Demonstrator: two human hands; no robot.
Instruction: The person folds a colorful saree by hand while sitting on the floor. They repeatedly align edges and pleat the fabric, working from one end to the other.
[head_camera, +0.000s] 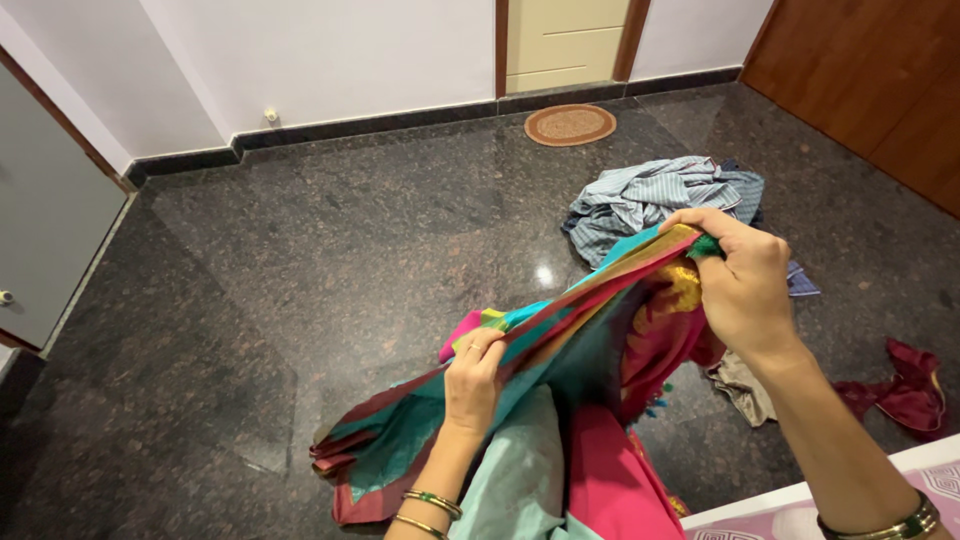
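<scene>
Both hands gripping a multicoloured cloth (560, 340) — left hand (473, 385) mid-length, right hand (745, 285) pinching the far-right end, held above the floor (300, 280). Edges gathered; most left hanging loose — striped clothes (650, 195) heaped beyond.

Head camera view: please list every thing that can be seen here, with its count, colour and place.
Folded multicoloured cloth: one, teal, pink, maroon and gold, held up between both hands at centre.
Pile of striped clothes: one, blue-grey and white, on the floor behind the right hand.
Maroon cloth: one, crumpled on the floor at right.
Beige cloth: one, on the floor below the right wrist.
Round doormat: one, brown, before the cream door.
Cream door: one, back wall.
Wooden panels: brown, top right.
Floor: dark polished stone.
Patterned surface: one, white and pink, bottom right corner.
Bangles: two on the left wrist, gold and green; one on the right.
Left hand: grips the cloth's lower edge.
Right hand: grips the cloth's upper end.
</scene>
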